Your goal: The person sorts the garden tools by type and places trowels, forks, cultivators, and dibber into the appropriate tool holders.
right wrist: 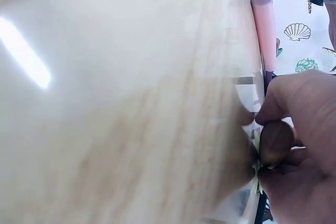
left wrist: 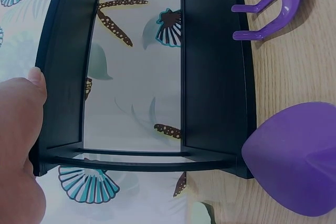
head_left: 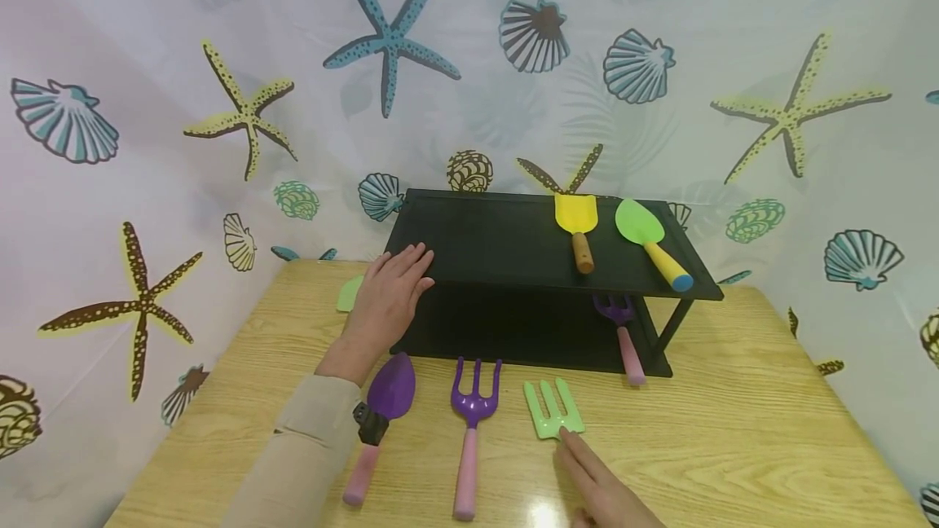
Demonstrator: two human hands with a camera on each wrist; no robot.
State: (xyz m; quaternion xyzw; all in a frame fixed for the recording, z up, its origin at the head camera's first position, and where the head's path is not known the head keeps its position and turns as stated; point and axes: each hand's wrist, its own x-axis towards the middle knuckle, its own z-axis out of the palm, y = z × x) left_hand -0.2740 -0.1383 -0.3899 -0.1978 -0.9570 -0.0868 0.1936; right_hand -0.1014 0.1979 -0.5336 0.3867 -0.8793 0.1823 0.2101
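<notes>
My left hand [head_left: 389,292] rests on the left front edge of the top board of a black two-tier rack [head_left: 491,243]; in the left wrist view its thumb lies along the rack's edge [left wrist: 44,103]. My right hand [head_left: 605,491] grips a light green hand fork [head_left: 553,414] in front of the rack. The fork's tines point towards the rack, and the head view hides its handle under the hand. Curled fingers surround the brown rounded handle end [right wrist: 276,142] in the right wrist view. Left of it lie a purple hand fork [head_left: 469,446] and a purple trowel [head_left: 392,389], both pink-handled.
On the rack's top board lie a yellow shovel [head_left: 576,214] and a green trowel with a yellow handle [head_left: 645,235]. Another purple fork [head_left: 629,349] sits on the lower tier, its pink handle jutting forward. A green piece [head_left: 349,294] shows behind my left hand.
</notes>
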